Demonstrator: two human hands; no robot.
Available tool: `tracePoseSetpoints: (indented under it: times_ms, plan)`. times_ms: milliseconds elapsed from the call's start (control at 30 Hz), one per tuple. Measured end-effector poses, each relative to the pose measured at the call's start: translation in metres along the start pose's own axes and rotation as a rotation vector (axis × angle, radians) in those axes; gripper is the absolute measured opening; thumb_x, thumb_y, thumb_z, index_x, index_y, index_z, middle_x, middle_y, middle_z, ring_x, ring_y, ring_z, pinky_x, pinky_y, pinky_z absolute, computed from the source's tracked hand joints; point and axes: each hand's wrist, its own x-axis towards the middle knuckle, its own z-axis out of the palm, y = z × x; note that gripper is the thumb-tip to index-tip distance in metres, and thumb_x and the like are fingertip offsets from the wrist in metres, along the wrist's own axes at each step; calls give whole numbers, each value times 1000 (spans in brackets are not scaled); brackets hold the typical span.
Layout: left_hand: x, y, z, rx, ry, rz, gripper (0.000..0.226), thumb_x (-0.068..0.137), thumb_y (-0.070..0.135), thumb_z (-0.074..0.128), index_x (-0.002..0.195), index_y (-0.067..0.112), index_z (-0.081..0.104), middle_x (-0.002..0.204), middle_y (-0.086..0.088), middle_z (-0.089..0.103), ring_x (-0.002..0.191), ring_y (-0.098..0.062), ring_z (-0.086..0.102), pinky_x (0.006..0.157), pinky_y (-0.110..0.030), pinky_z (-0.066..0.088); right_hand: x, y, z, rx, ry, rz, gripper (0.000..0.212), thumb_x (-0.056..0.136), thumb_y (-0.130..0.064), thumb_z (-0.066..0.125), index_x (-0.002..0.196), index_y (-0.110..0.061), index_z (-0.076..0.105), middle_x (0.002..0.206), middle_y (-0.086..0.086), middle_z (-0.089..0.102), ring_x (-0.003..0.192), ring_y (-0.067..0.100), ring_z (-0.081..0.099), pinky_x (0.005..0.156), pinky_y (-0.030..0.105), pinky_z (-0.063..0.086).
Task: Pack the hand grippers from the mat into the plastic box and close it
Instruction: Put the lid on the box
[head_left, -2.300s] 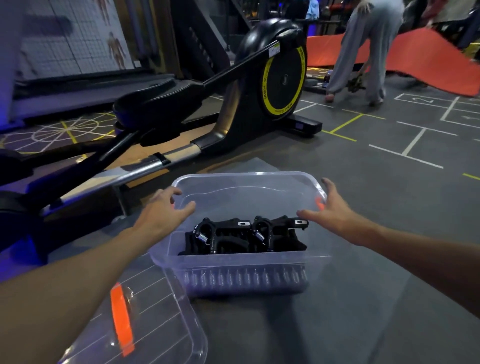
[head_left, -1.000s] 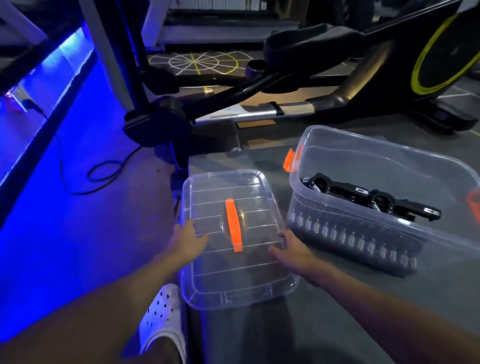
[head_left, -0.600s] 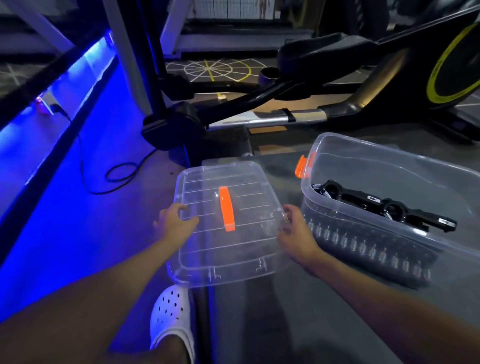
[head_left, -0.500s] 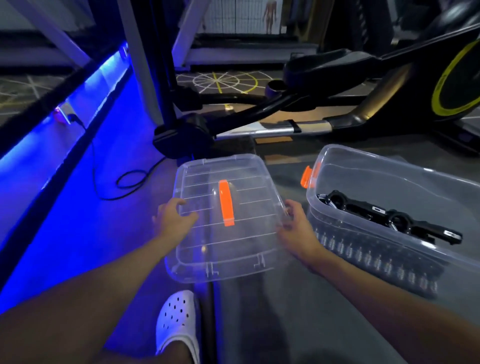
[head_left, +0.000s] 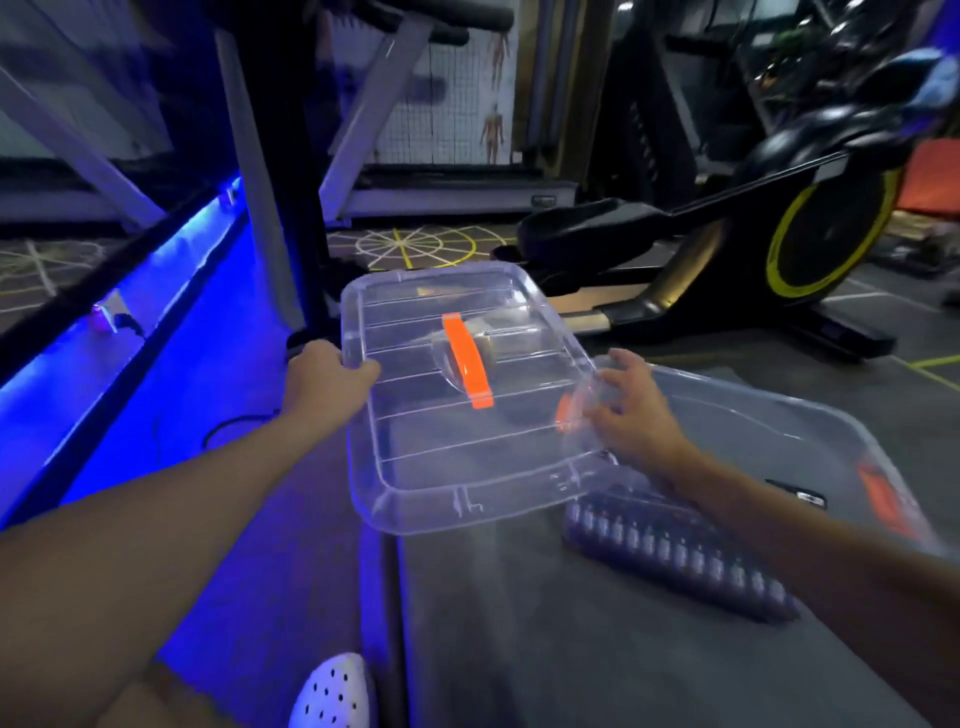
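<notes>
A clear plastic lid (head_left: 415, 457) with an orange handle (head_left: 465, 364) hangs in the air, tilted, left of the clear plastic box (head_left: 810, 415). My left hand (head_left: 324, 376) grips the lid's left edge. My right hand (head_left: 636, 415) holds its right edge, above the box's left end. The box stands on the grey mat (head_left: 545, 639) with orange clips on its ends. A small part of the black hand grippers (head_left: 797, 493) shows inside it; my right forearm hides the others.
A black and yellow exercise machine (head_left: 779, 249) stands behind the box. A treadmill frame and a blue-lit strip (head_left: 156, 322) run along the left. A black cable (head_left: 228, 423) lies on the floor. My white perforated shoe (head_left: 332, 693) is at the bottom edge.
Both hands have lifted the lid off the floor and carried it up and right, so its right edge now reaches the box's left end.
</notes>
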Motion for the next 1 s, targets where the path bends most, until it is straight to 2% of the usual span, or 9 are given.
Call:
tracePoseSetpoints:
  times_ms: [67,233,333,400,467,567,700,833,1000]
  plan:
    - [-6,23,20,-33,-18,-9,39,79,33,67,59,7,45,60,-20,49,65,-38,52,51,-34,26,-2,3,-29,-36,31,41,64,91,-3,58,144,-22,28,128,-1,50,76,16,60,41,27,47]
    - [-29,70,76,-61,-78,46,28,81,34,65,75,7,60,81,-19,66,76,-36,60,62,-33,38,-15,23,-86,-171,208,234,66,87,-6,65,144,-15,31,123,12,49,73,19,55,48,27,45]
    - [-37,87,104,-35,-142,63,31,81,35,63,79,4,61,88,-20,68,84,-38,64,66,-37,46,-27,40,-97,-241,187,308,67,86,-5,68,142,-11,30,94,7,52,62,17,50,43,24,41]
    - [-41,96,120,-13,-162,43,36,82,36,63,90,1,64,97,-22,68,91,-40,64,71,-40,48,-35,47,-100,-288,189,350,69,86,-10,68,142,-11,29,86,2,51,66,17,53,53,29,46]
    - [-48,103,133,12,-170,5,37,84,34,62,100,1,63,105,-21,67,99,-40,63,75,-39,47,-41,50,-106,-359,206,388,74,83,-20,71,143,-14,29,106,9,57,90,26,61,78,40,53]
    - [-60,114,151,7,-196,-80,40,85,33,62,111,3,57,114,-19,64,105,-39,62,75,-37,43,-55,52,-113,-531,306,456,71,80,-26,68,141,-15,33,133,17,45,123,37,43,102,47,40]
    - [-72,123,172,41,-291,-124,59,84,38,65,124,2,40,121,-23,61,110,-40,60,78,-38,42,-76,55,-111,-500,372,455,57,82,-27,65,130,-14,39,131,20,40,124,38,38,102,45,38]
    - [-90,126,187,83,-491,-19,84,78,45,65,140,5,24,110,-17,66,87,-38,69,74,-39,56,-81,59,-118,-500,399,438,71,78,-32,72,136,-13,36,137,17,42,128,37,37,105,44,36]
    - [-94,126,175,155,-578,233,54,85,39,57,134,17,48,116,-17,64,104,-36,61,79,-34,46,-82,70,-138,-426,432,495,78,74,-32,73,138,-12,33,136,17,43,124,36,44,100,48,44]
